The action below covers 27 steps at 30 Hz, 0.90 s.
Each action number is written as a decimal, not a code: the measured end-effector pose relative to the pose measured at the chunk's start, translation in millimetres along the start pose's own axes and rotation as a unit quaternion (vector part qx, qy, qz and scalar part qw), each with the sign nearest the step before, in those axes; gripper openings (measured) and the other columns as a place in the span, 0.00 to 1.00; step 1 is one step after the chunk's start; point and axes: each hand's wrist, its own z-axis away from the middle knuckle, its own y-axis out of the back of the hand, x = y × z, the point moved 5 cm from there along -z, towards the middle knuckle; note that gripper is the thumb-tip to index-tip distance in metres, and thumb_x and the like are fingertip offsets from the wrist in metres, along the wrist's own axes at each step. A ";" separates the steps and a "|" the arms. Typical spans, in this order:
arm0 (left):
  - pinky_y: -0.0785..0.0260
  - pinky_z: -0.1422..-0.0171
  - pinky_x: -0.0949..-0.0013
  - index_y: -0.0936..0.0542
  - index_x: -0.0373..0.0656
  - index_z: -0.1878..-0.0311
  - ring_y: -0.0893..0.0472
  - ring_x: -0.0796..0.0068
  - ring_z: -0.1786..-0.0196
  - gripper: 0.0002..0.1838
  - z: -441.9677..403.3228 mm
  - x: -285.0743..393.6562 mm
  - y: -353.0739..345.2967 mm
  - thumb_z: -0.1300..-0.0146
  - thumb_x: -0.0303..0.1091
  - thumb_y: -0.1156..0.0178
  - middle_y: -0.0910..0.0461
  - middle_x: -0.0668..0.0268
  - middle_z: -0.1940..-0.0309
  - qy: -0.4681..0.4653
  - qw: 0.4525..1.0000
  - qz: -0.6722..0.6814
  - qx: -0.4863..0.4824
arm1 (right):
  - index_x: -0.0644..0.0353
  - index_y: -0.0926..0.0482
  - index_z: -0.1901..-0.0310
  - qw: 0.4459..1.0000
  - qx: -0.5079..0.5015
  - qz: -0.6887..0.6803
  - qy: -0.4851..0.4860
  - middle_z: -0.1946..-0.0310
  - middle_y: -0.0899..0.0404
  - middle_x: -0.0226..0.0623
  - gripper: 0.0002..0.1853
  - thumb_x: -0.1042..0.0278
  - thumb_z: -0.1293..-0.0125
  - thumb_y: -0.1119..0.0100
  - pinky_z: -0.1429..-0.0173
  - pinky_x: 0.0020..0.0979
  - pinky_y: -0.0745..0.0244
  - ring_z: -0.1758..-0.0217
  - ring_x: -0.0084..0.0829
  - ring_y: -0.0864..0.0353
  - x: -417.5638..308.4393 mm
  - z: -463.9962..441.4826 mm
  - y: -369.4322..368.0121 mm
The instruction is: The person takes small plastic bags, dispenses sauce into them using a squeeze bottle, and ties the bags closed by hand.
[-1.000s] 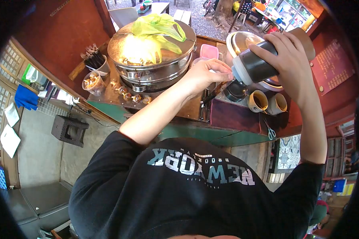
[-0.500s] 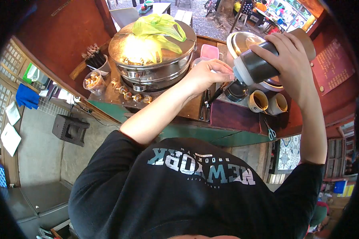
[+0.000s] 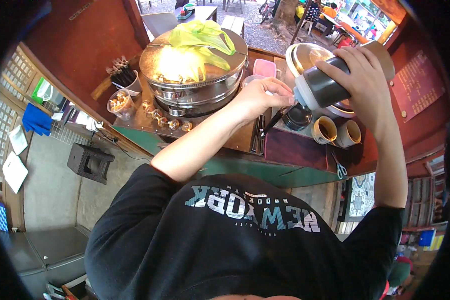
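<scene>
My right hand (image 3: 363,75) is wrapped round a squeeze bottle (image 3: 325,86) of dark liquid. The bottle is tilted, its pale cap pointing down and left toward my other hand. My left hand (image 3: 264,96) is closed in a pinch right at the bottle's tip; what its fingers hold is too small and hidden to name. Below the tip sits a round, glossy black object (image 3: 298,118). Two cups, a front cup (image 3: 324,131) and a second cup (image 3: 348,134), hold brown sauce and stand under my right forearm.
A large steel steamer pot (image 3: 195,95) carries a yellow-green plastic bag (image 3: 200,40) on its lid. Left of it stand a tub of small wrapped items (image 3: 120,105) and a cup of dark sticks (image 3: 126,77). Scissors (image 3: 339,167) hang near the counter's front edge. A pink container (image 3: 264,67) lies behind.
The head view has shifted slightly, so the counter items appear a little further right. Both hands and the tilted bottle keep nearly the same pose.
</scene>
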 end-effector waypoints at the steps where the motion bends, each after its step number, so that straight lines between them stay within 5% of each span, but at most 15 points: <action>1: 0.36 0.36 0.68 0.13 0.40 0.65 0.24 0.74 0.45 0.10 0.0 0.2 -0.2 0.48 0.33 0.26 0.23 0.68 0.51 -0.002 1.000 -0.004 0.001 | 0.44 0.20 0.49 1.000 0.000 -0.002 -0.001 0.49 0.22 0.39 0.23 0.74 0.49 0.42 0.32 0.42 0.37 0.41 0.39 0.25 0.3 0.9 -0.5; 8: 0.35 0.37 0.67 0.13 0.41 0.66 0.24 0.73 0.45 0.08 -1.8 -2.8 -1.0 0.47 0.33 0.26 0.22 0.68 0.52 -0.004 1.000 -0.022 0.005 | 0.43 0.20 0.49 1.000 -0.011 -0.006 -0.013 0.49 0.23 0.40 0.23 0.74 0.48 0.43 0.33 0.42 0.36 0.40 0.41 0.26 -0.1 2.2 1.5; 11: 0.35 0.37 0.67 0.13 0.41 0.67 0.24 0.73 0.45 0.07 -3.3 -7.9 -0.2 0.47 0.32 0.27 0.22 0.67 0.52 -0.012 0.999 -0.029 0.005 | 0.44 0.21 0.46 0.999 -0.025 -0.022 -0.016 0.47 0.25 0.38 0.33 0.77 0.60 0.36 0.33 0.43 0.36 0.40 0.42 0.27 1.7 5.5 -1.7; 14: 0.34 0.38 0.67 0.13 0.41 0.67 0.24 0.73 0.46 0.06 -3.6 -8.4 -0.6 0.47 0.31 0.27 0.21 0.67 0.53 -0.018 0.999 -0.033 0.007 | 0.44 0.21 0.46 0.999 -0.025 -0.017 -0.021 0.47 0.25 0.38 0.34 0.77 0.61 0.35 0.33 0.43 0.37 0.40 0.42 0.27 2.2 7.6 -3.9; 23: 0.32 0.39 0.68 0.13 0.40 0.67 0.22 0.73 0.47 0.07 -3.1 -11.1 -0.9 0.47 0.32 0.27 0.20 0.66 0.55 -0.030 0.997 -0.068 0.015 | 0.42 0.21 0.46 0.998 -0.027 -0.043 -0.047 0.48 0.24 0.39 0.33 0.78 0.59 0.34 0.34 0.44 0.35 0.41 0.41 0.26 1.6 16.6 -12.4; 27: 0.32 0.41 0.69 0.13 0.41 0.68 0.21 0.73 0.50 0.09 -3.0 -18.1 -0.2 0.48 0.36 0.27 0.20 0.65 0.56 -0.033 0.997 -0.062 0.025 | 0.44 0.20 0.48 0.997 -0.003 -0.057 -0.060 0.52 0.23 0.38 0.27 0.80 0.52 0.42 0.37 0.44 0.33 0.45 0.42 0.24 -3.5 19.6 -11.0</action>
